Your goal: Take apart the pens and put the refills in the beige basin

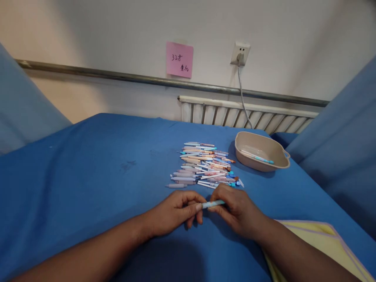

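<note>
Between my two hands is a light-blue pen point(212, 203), lying roughly level above the blue cloth. My left hand point(179, 209) pinches its left end between thumb and fingers. On its right end, my right hand point(235, 207) is closed, hiding that tip. Just beyond my hands lies a wide pile of pens and pen parts point(202, 164) in pale grey, white, peach, pink and blue, most of them pointing left to right. Whether the pen in my hands is whole or in parts I cannot tell.
A beige plastic basin point(261, 143) at the right holds a few slim pens point(257, 156). A yellow cloth point(317, 239) lies under my right forearm. Behind the blue-covered table point(88, 168) are a radiator point(223, 113), a metal rail point(132, 77) and a plugged-in cable point(241, 86).
</note>
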Available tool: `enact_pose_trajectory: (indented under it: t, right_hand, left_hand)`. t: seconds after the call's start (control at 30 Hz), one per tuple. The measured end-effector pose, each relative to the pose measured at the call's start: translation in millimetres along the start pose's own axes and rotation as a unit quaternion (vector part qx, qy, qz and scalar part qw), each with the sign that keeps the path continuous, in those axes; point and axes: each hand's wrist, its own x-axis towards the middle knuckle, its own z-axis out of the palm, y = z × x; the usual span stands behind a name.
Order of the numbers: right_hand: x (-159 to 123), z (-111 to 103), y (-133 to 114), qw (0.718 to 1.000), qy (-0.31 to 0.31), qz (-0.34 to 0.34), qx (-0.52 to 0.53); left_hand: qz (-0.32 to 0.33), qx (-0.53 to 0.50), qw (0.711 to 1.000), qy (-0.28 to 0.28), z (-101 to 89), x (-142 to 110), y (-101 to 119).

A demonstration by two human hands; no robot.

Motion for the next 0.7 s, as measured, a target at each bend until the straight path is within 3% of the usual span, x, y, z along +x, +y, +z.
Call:
enact_pose_trajectory:
  t: [0.13, 0.27, 0.47, 0.7]
  right_hand:
    - [1.6, -1.4, -3.1, 0.999, -0.038, 0.009, -0.021]
    - [2.3, -0.4, -5.0, 0.999, -0.019, 0.039, 0.022]
    - [1.7, -0.6, -4.4, 1.000, -0.014, -0.016, 0.015]
    - [1.4, 0.9, -3.7, 0.998, -0.014, 0.050, 0.028]
  left_hand:
    - [0.000, 0.027, 1.000, 0.006, 0.7, -0.4, 0.2]
    - [-0.005, -0.005, 1.000, 0.009, -0.4, 0.8, -1.2]
    - [0.003, -0.027, 1.000, 0.007, -0.5, 1.2, -1.4]
    - [0.004, -0.032, 0.999, 0.033, -1.1, 2.7, -5.9]
